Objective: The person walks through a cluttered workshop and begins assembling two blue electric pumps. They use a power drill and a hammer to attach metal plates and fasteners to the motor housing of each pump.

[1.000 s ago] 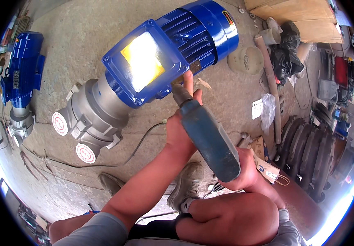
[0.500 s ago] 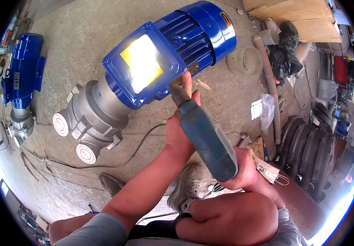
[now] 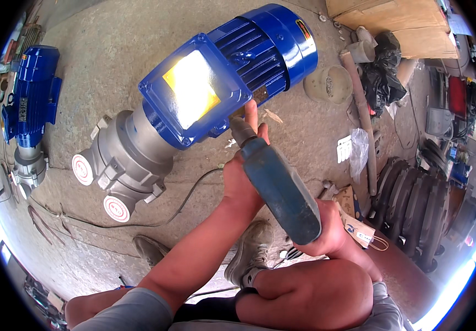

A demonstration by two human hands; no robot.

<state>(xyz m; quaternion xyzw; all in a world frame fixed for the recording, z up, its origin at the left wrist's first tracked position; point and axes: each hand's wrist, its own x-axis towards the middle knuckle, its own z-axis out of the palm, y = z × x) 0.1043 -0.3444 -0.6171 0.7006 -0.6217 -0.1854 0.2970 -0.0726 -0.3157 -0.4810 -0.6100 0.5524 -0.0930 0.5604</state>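
Note:
A blue electric motor with a grey metal housing lies at a slant on the floor ahead of me. Two round white caps with red print cover the housing's ports. My right hand grips the rear handle of a dark blue-green power drill, whose chuck points up at the motor's near side. My left hand is wrapped around the drill's front end from beneath, partly hidden by it. Its index finger reaches up to the corner of the motor's terminal box. The drill's tip is hard to make out.
A second blue motor stands at the far left. A dark cable runs across the concrete floor. To the right are a round tub, a long pipe, black plastic bags, a clear bag and several dark ribbed castings.
The view has shifted very slightly. Small pale shreds now show on the floor left of the drill's chuck. Both hands keep their places on the drill.

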